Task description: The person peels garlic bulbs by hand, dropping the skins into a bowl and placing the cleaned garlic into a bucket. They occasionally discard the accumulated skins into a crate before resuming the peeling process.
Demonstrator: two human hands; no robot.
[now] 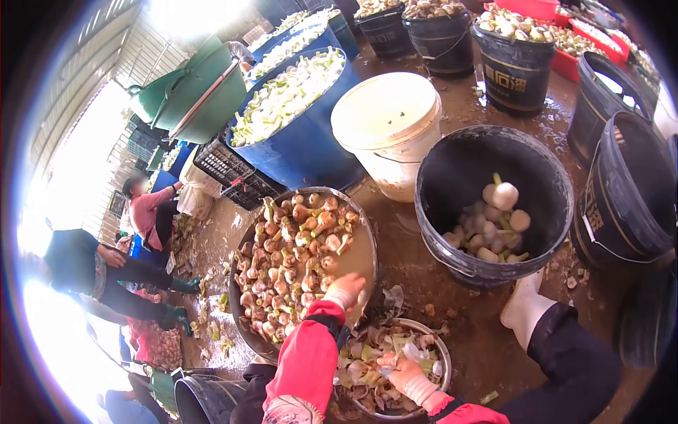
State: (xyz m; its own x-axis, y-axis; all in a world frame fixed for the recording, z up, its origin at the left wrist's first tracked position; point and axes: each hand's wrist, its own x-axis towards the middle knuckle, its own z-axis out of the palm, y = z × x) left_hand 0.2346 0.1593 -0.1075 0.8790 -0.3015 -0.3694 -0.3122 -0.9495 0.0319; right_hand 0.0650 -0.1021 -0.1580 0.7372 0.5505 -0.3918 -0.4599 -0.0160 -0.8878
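Observation:
My left hand reaches over the near right edge of a wide dark tub; its fingers look loosely apart, with no bulb showing in them. Unpeeled garlic bulbs with stem stubs fill most of this tub, beside murky water. Above a metal basin of garlic skins, my right hand is closed, a small greyish-blue piece showing at its fingers; I cannot tell what it is. A black bucket in front holds peeled white garlic; one bulb appears higher than the others.
A white lidded bucket and a blue barrel of pale garlic stems stand beyond the tub. Dark buckets line the right. My boot is beside the black bucket. Other people are at the left on the wet, littered floor.

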